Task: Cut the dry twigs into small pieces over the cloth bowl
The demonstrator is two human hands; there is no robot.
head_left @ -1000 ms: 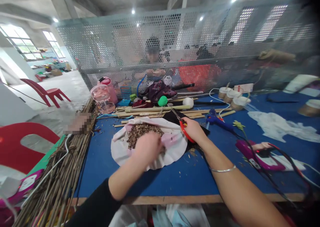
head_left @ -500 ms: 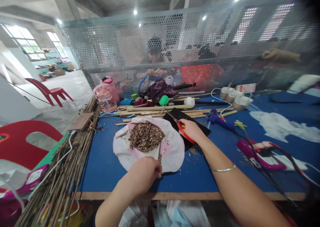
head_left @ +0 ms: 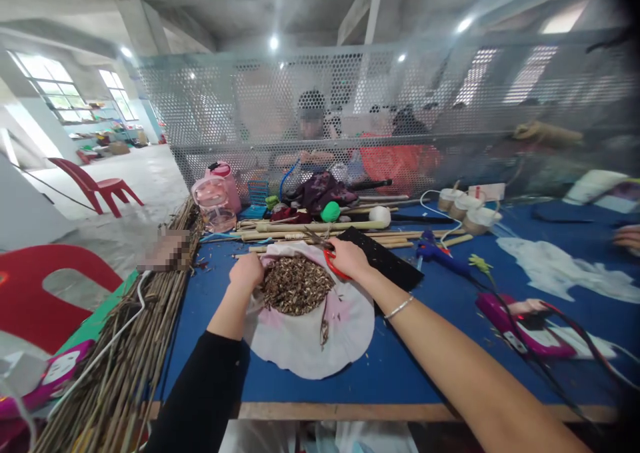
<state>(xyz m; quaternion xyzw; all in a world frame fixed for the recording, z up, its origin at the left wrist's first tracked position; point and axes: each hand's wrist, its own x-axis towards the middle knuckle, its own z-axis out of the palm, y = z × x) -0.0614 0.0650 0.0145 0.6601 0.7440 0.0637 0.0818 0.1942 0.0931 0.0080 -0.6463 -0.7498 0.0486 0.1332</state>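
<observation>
At the cloth, the left fingers, earlier by its near edge, pinch its left rim; the right fingers grip scissors.

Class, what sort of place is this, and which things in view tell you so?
Probably a craft workshop: red-handled scissors in the right hand, a thick bundle of dry stems, and a perforated metal screen with a person behind it.

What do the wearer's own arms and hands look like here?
The left hand and right hand wear no gloves. A black sleeve ends on the left forearm; the right forearm has a thin silver bangle near the wrist, no sleeve visible.
</observation>
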